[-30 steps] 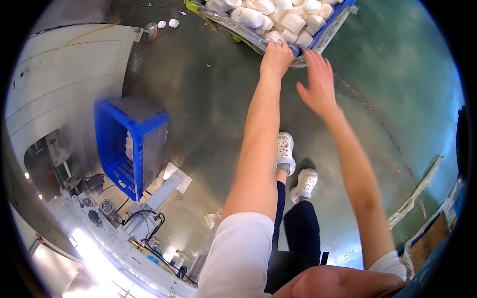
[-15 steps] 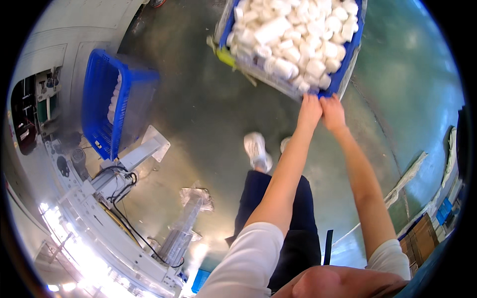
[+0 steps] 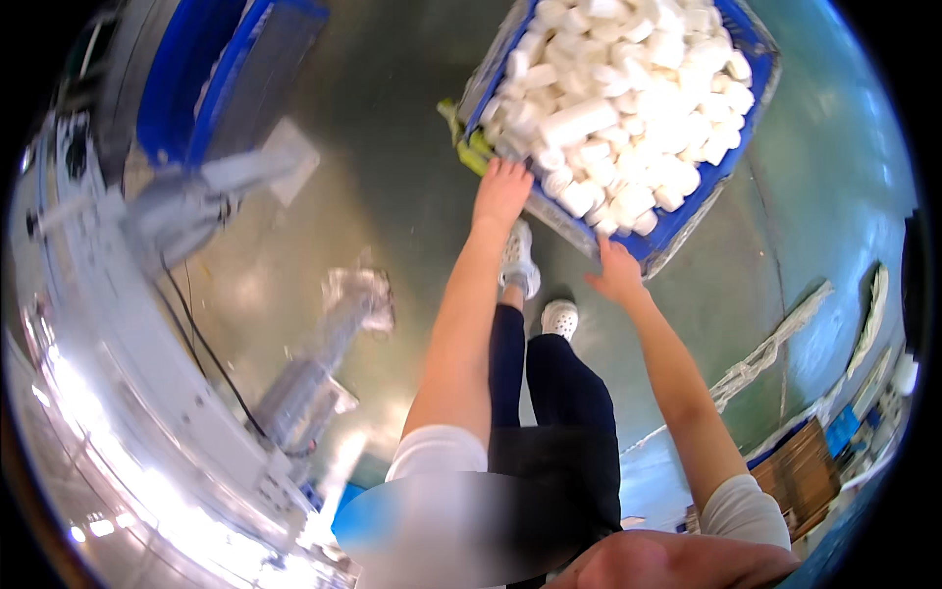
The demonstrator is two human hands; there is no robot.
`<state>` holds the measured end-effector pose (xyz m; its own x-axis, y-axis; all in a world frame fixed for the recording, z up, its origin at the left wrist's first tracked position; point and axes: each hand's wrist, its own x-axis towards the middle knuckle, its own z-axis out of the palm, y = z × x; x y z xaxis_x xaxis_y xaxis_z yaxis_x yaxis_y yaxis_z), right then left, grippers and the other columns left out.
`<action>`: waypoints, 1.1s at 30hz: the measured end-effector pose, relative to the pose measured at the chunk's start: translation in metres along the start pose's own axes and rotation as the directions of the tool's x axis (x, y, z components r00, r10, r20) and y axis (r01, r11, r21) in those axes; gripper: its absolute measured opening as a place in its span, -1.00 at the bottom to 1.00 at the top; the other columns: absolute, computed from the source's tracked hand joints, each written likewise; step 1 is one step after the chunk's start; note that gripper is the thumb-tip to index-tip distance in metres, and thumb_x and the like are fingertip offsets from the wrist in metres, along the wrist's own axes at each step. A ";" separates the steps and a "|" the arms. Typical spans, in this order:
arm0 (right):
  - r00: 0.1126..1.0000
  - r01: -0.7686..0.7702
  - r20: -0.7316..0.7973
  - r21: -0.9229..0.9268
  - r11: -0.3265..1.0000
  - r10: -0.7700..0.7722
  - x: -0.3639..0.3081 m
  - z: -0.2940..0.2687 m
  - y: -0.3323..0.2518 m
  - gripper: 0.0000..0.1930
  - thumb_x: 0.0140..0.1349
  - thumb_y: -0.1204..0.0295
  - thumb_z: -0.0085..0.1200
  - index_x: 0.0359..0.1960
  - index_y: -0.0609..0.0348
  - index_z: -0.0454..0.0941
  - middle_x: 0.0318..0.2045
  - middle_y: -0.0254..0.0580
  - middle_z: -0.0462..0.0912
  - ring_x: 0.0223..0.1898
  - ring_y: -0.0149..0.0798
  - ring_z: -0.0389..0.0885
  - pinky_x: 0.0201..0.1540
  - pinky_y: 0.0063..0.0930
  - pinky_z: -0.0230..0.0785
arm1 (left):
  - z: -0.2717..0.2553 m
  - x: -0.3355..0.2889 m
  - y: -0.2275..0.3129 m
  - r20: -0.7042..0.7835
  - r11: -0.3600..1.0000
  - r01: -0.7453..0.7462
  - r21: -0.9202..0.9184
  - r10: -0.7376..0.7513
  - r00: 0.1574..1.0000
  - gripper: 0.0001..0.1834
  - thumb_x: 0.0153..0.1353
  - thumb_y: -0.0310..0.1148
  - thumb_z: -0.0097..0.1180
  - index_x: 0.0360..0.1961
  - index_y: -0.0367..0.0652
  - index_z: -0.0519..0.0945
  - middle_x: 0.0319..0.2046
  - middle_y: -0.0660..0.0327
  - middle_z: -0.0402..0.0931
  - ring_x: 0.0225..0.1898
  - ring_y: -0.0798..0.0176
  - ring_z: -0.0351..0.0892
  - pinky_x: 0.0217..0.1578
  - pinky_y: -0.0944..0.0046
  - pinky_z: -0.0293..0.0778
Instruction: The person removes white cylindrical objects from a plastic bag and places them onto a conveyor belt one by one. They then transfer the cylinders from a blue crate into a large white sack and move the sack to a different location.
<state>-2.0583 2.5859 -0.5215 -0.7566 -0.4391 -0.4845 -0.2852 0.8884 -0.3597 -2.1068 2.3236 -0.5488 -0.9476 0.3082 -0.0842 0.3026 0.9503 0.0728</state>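
Observation:
A large blue plastic basket [image 3: 677, 228] with a greyish outer wall stands ahead of me, heaped with small white cylindrical pieces [image 3: 628, 118]. My left hand [image 3: 503, 191] has its fingers curled over the basket's rim near the left corner, beside a yellow-green strip [image 3: 475, 153]. Along the near edge, my right hand [image 3: 620, 270] touches the rim by the near corner. Its index finger stretches forward and its thumb sticks out to the side; the other fingers are partly hidden.
Another blue basket [image 3: 211, 88] lies tipped at the far left, beside a white machine frame [image 3: 128, 373] with a metal foot plate [image 3: 285, 162]. A plastic-wrapped post [image 3: 329, 344] stands nearer. Whitish twisted wrapping [image 3: 770, 348] and a cardboard box [image 3: 800, 471] lie right.
My hands, side by side on the near rim before, are now apart, the left at the left corner. The basket sits turned in view, and the tipped basket appears farther up and left.

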 end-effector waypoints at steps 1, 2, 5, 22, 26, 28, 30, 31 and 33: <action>0.992 -0.124 0.018 0.003 0.992 0.124 0.005 0.018 0.006 -0.46 -0.13 0.30 0.24 -0.13 0.16 0.26 -0.39 -0.01 0.54 -0.26 0.04 0.55 -0.25 -0.17 0.43 | -0.004 0.000 0.008 -0.029 0.999 0.000 0.038 0.001 1.000 -0.85 0.02 -0.40 -0.06 -0.38 -0.10 0.51 -0.31 0.19 0.46 -0.12 0.16 0.40 0.05 0.15 0.23; 0.988 -0.156 0.014 -0.040 0.987 0.157 0.002 0.025 0.006 -0.51 -0.11 0.34 0.21 -0.14 0.17 0.27 -0.40 -0.01 0.54 -0.29 0.03 0.56 -0.28 -0.16 0.43 | -0.002 -0.006 0.012 -0.008 0.998 0.014 0.064 -0.014 1.000 -0.85 0.00 -0.40 -0.05 -0.38 -0.10 0.52 -0.33 0.19 0.46 -0.14 0.16 0.41 0.04 0.15 0.24; 0.982 -0.189 -0.020 -0.111 0.976 0.187 -0.001 0.031 0.012 -0.62 -0.06 0.42 0.13 -0.19 0.18 0.30 -0.45 -0.05 0.55 -0.36 0.02 0.58 -0.34 -0.14 0.43 | 0.009 -0.023 0.023 -0.145 0.992 0.056 0.112 -0.040 0.989 -0.84 -0.01 -0.41 -0.04 -0.37 -0.10 0.54 -0.36 0.20 0.47 -0.17 0.16 0.43 0.02 0.13 0.25; 0.995 -0.104 -0.034 -0.336 0.936 0.098 -0.094 0.010 -0.041 -0.44 -0.07 0.20 0.20 0.03 -0.03 0.38 -0.40 -0.05 0.59 -0.31 0.02 0.57 -0.28 -0.11 0.41 | -0.047 -0.205 0.102 -0.025 0.950 0.308 0.049 -0.307 0.951 -0.53 0.01 -0.30 0.02 -0.05 -0.34 0.40 -0.06 -0.10 0.39 0.06 -0.06 0.31 0.15 -0.01 0.10; 0.989 -0.126 0.038 -0.324 0.938 0.145 -0.120 0.045 -0.067 -0.51 0.01 0.12 0.13 -0.01 -0.01 0.39 -0.32 -0.01 0.61 -0.27 0.05 0.58 -0.28 -0.10 0.41 | -0.066 -0.233 0.080 0.018 0.950 0.312 0.006 -0.312 0.950 -0.38 -0.14 -0.19 0.17 -0.03 -0.34 0.41 -0.02 -0.05 0.38 0.13 -0.05 0.23 0.22 0.05 0.00; 0.991 -0.097 0.063 -0.290 0.952 0.120 -0.134 0.061 -0.098 -0.55 0.02 0.13 0.12 -0.08 0.05 0.40 -0.35 0.01 0.60 -0.29 0.07 0.58 -0.28 -0.08 0.41 | -0.066 -0.248 0.075 0.018 0.935 0.354 -0.010 -0.354 0.935 -0.37 -0.13 -0.16 0.17 -0.04 -0.34 0.41 -0.01 -0.04 0.37 0.15 -0.04 0.21 0.22 0.07 -0.01; 0.994 -0.075 0.054 -0.269 0.960 0.093 -0.155 0.088 -0.110 -0.58 0.03 0.13 0.12 -0.15 0.11 0.40 -0.38 0.03 0.60 -0.31 0.08 0.58 -0.29 -0.07 0.42 | -0.057 -0.273 0.076 -0.011 0.933 0.359 0.012 -0.359 0.933 -0.38 -0.11 -0.13 0.15 -0.06 -0.35 0.43 0.01 -0.04 0.36 0.15 -0.03 0.19 0.22 0.08 0.00; 0.997 -0.057 0.043 -0.274 0.960 0.071 -0.166 0.103 -0.112 -0.59 0.03 0.13 0.12 -0.18 0.13 0.40 -0.40 0.03 0.60 -0.31 0.08 0.58 -0.30 -0.07 0.42 | -0.055 -0.283 0.079 -0.034 0.934 0.354 0.043 -0.353 0.935 -0.38 -0.11 -0.12 0.15 -0.06 -0.35 0.43 0.01 -0.04 0.36 0.16 -0.03 0.19 0.22 0.08 0.00; 0.998 -0.059 0.021 -0.279 0.959 0.067 -0.191 0.122 -0.118 -0.63 0.03 0.17 0.12 -0.27 0.19 0.39 -0.44 0.03 0.59 -0.35 0.08 0.58 -0.32 -0.09 0.44 | -0.054 -0.302 0.092 -0.052 0.941 0.328 0.085 -0.324 0.945 -0.38 -0.10 -0.12 0.15 -0.06 -0.35 0.43 0.01 -0.04 0.35 0.16 -0.02 0.18 0.22 0.08 0.00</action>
<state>-1.8083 2.5481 -0.4842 -0.7616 -0.3810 -0.5242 -0.3928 0.9148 -0.0941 -1.7983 2.3156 -0.4635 -0.9985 -0.0192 -0.0515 -0.0170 0.9989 -0.0431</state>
